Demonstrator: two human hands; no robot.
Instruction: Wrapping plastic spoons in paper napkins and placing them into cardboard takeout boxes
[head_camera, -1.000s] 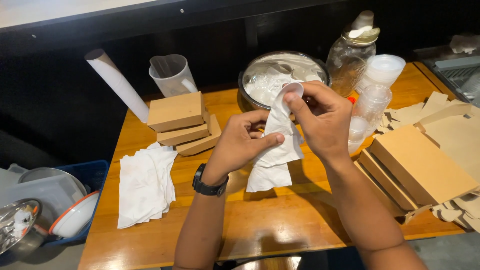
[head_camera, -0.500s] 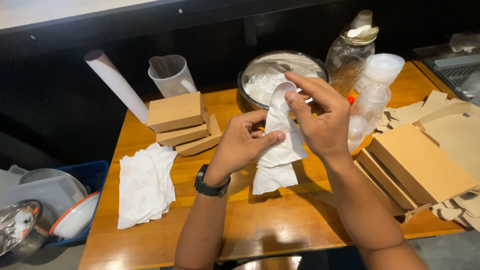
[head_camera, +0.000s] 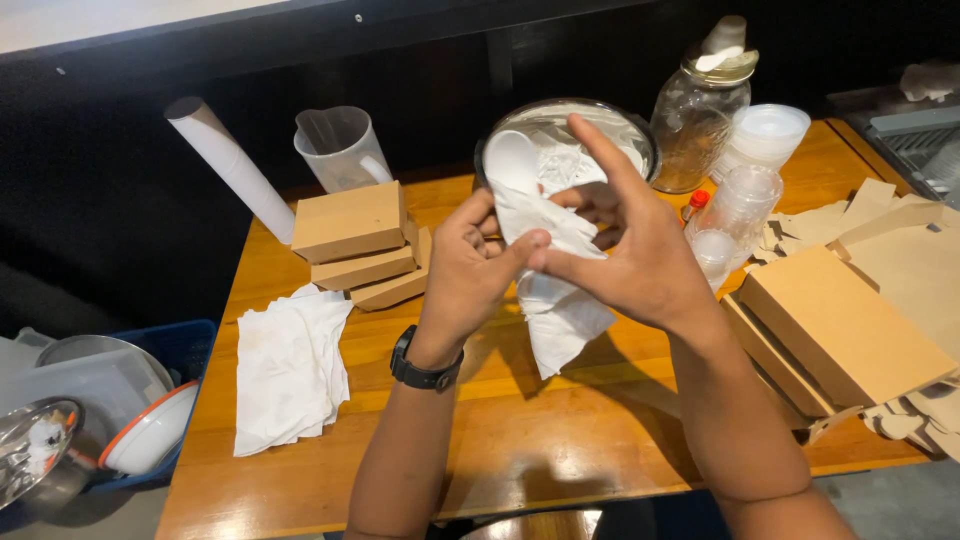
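I'd keep my left hand (head_camera: 475, 262) and right hand (head_camera: 630, 255) pinched tight on the white napkin (head_camera: 560, 300) wrapping the plastic spoon (head_camera: 512, 160), apparently, above the table's (head_camera: 560, 440) twelve o'clock edge.

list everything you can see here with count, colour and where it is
white spoon: 1, white, held above the table centre with a napkin round its handle
napkin: 1, white, wrapped on the spoon, hanging below both hands
napkin pile: 1 pile, white, table left
small boxes: 3 stacked, brown, left of centre
large boxes: stack, brown, table right
metal bowl: 1, silver, back centre, white things inside
plastic jug: 1, clear, back left
paper roll: 1, white, leaning at back left
glass jar: 1, clear, back right
plastic cups: stacks, clear, beside the jar
wooden table: 1, orange-brown
blue bin: 1, far left, dishes inside
left hand: wears black watch, pinching the napkin
right hand: holding the napkin
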